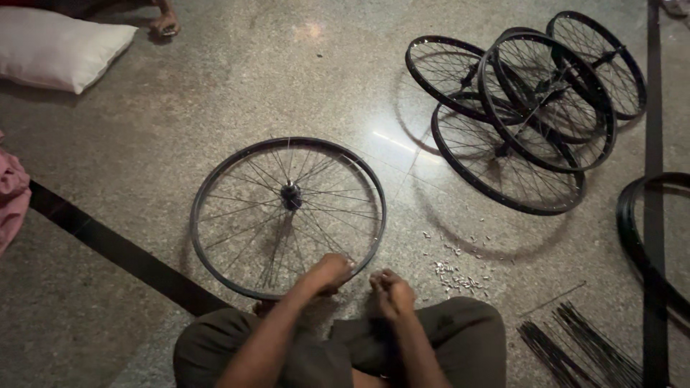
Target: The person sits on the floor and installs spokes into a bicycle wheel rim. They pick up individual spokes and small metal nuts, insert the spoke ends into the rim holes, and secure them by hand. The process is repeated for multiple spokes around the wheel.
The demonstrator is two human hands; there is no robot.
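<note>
While my left hand rests curled on the near rim of the bicycle wheel, fingers bent over the rim edge, I can't tell if it pinches a spoke there. My right hand is just beside the rim, fingers pressed together in a loose fist, maybe on something tiny, too small to make out. Wheel lies flat on the stone floor right in front of my crossed legs, hub at centre, spokes partly fitted. Small scattered nipples on floor to my right. Bundle of loose black spokes near the bottom right corner. Stack of finished wheels toward the top right. Bare rim at right edge. White pillow top left, another person's hand beside it.
</note>
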